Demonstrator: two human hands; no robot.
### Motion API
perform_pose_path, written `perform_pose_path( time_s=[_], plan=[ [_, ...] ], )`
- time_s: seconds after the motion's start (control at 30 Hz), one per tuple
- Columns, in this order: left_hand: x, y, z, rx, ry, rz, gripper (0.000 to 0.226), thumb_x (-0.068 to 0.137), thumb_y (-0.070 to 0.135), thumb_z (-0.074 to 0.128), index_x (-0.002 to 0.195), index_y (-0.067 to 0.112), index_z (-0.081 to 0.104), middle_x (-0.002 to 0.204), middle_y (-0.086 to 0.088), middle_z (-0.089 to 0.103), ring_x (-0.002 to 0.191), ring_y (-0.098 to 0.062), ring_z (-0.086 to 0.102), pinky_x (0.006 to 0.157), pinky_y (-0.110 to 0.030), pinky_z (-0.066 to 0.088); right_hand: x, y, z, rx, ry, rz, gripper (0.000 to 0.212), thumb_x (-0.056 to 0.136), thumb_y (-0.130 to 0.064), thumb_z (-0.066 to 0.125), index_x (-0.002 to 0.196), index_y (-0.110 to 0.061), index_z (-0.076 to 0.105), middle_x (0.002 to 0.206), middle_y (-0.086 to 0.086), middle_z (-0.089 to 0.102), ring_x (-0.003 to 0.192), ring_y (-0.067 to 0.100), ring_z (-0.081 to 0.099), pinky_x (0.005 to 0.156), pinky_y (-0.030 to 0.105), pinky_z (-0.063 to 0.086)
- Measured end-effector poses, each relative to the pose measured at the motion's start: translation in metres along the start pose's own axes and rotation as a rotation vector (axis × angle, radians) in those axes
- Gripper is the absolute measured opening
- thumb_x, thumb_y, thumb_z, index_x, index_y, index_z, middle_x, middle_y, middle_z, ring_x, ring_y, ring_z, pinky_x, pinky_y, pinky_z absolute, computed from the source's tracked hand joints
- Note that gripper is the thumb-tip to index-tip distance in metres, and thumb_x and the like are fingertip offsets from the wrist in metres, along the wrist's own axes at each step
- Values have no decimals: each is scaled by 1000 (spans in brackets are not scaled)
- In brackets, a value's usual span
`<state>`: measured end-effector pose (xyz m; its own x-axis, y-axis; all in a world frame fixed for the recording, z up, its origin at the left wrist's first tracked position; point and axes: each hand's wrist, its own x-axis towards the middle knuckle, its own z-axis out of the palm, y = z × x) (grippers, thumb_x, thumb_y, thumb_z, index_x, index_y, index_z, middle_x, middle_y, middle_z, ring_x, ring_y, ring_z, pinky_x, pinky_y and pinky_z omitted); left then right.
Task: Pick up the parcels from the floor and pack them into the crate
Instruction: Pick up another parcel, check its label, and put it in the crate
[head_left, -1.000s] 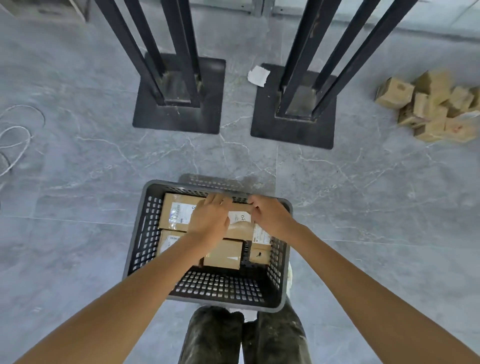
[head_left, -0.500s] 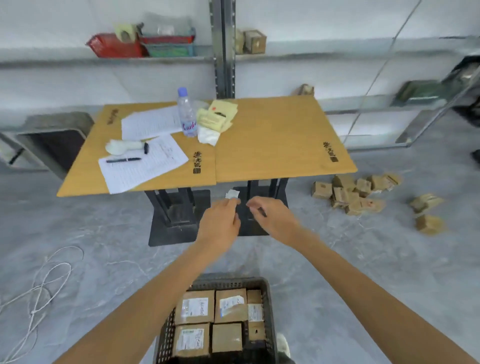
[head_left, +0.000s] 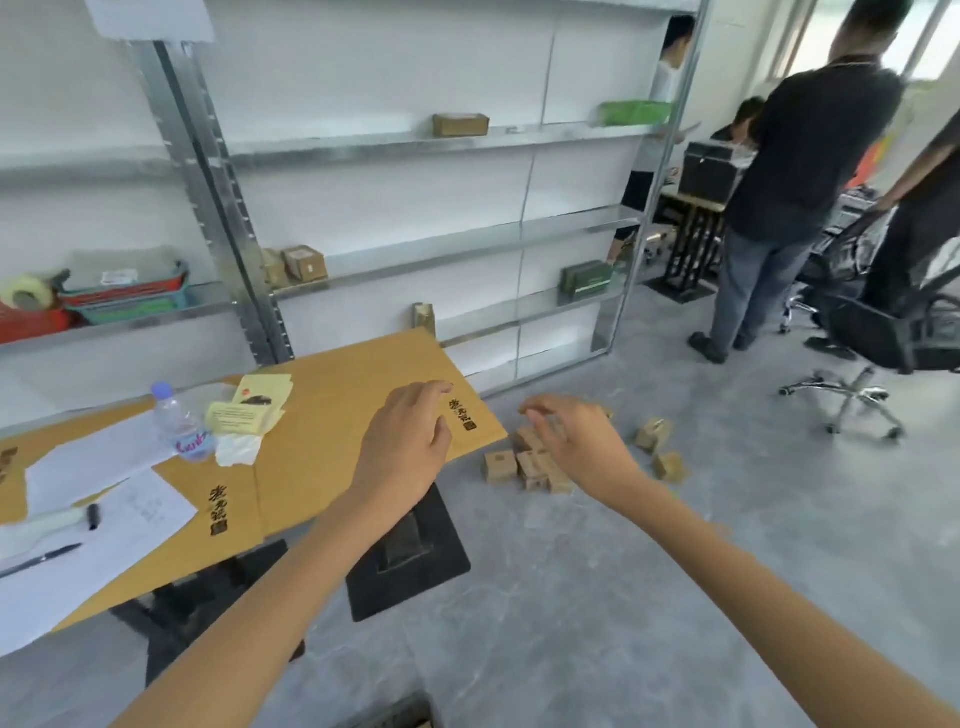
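1. A pile of small brown parcels (head_left: 500, 466) lies on the floor at the middle right of the frame, beside the desk (head_left: 332, 441).
2. The left hand (head_left: 405, 441) and the right hand (head_left: 576, 441) hold nothing. Their fingers are loose.
3. Only a dark bit at the bottom edge looks like the crate (head_left: 408, 713).
4. Many parcels are left to pack.

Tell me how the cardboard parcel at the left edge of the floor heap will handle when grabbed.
The parcel looks like a stiff, square-edged carton, so it should keep its shape in a grip. It is far smaller than the table base nearby, so probably light. Its flat faces suggest sliding on the smooth floor, not rolling.
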<state>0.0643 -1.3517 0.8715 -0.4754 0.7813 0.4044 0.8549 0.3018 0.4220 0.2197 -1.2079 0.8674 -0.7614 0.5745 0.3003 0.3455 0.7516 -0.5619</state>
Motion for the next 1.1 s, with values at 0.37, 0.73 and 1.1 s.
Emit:
perform_pose_path(
  time_s=[0.37,0.73,1.1],
  plan=[
    [124,115,120,-37,-36,-1,37,98,17,45,134,18,46,134,-2,49,123,-18,46,94,-29,40,41,198,-145,7,149,104,23,98,-18,46,105,-12,67,101,-1,70,87,17,64,77,29,48],
    [191,165,205,-9,-49,-33,35,97,16,45,132,16,48,133,-2,52,126,-16,42,95,-29,40,71,322,-195,113,141,191,21,97,-12,48,101,-10,69,95,-6,68,92,8,62,75,-2,38],
    [279,155,259,-35,-43,-47,34,97,15,45,130,15,50,130,-2,53,125,-17,44,94,-32,41,148,372,-178,166,105,212,22,98,-13,46,103,-11,67,97,-6,68,91,5,61,74,-1,40]
  ],
)
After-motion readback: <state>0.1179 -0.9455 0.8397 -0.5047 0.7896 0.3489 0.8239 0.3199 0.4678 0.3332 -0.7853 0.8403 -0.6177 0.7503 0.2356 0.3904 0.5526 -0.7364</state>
